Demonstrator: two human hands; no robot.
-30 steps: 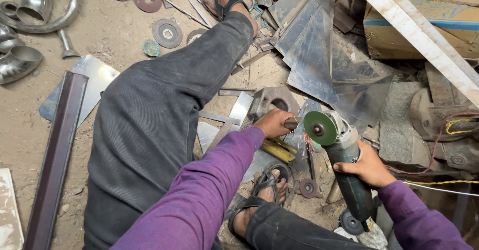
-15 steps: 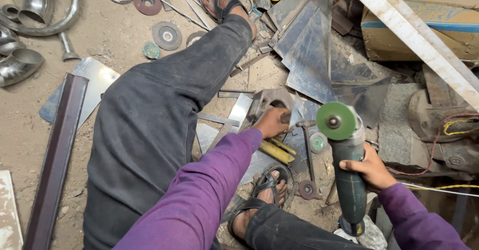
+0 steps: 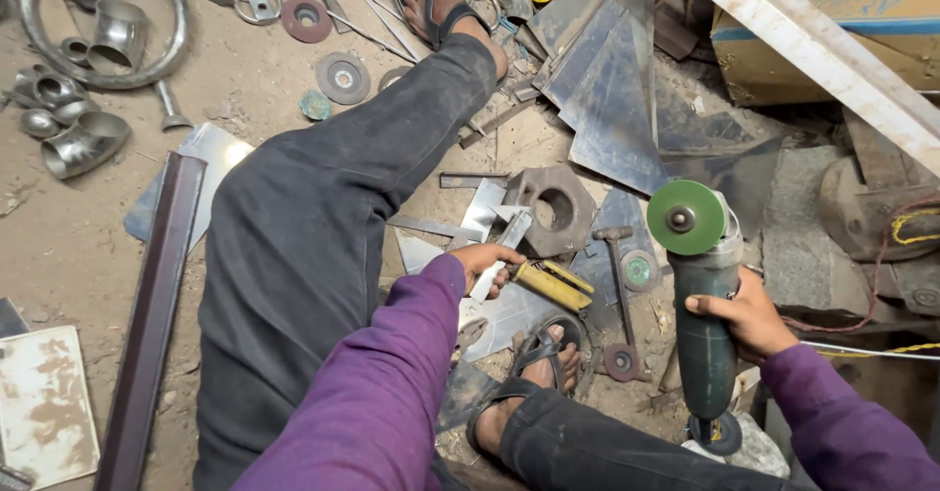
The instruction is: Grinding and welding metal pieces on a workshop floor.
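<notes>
My right hand (image 3: 746,313) has its grip clamped round the dark green body of the angle grinder (image 3: 703,305), which stands nearly upright, its green disc (image 3: 687,218) at the top facing the camera and its tail end low beside my right knee. My left hand (image 3: 487,261) is closed on a narrow strip of bright sheet metal (image 3: 502,249), fingers wrapped over its lower part, the strip running up and to the right towards the thick hexagonal plate with a round hole (image 3: 554,207) lying on the floor. Just beside this hand, to its right, lies a yellow-handled tool (image 3: 554,283). A hammer (image 3: 617,266) rests on the floor between that tool and the grinder. My left leg (image 3: 323,217) stretches up the frame in dark trousers, sandalled foot at the top; my right foot (image 3: 534,378), also sandalled, sits below the left hand. Sheet-metal offcuts (image 3: 612,90) lie beyond the hexagonal plate; spare discs (image 3: 343,78) and pipe fittings (image 3: 83,143) lie well apart, upper left
</notes>
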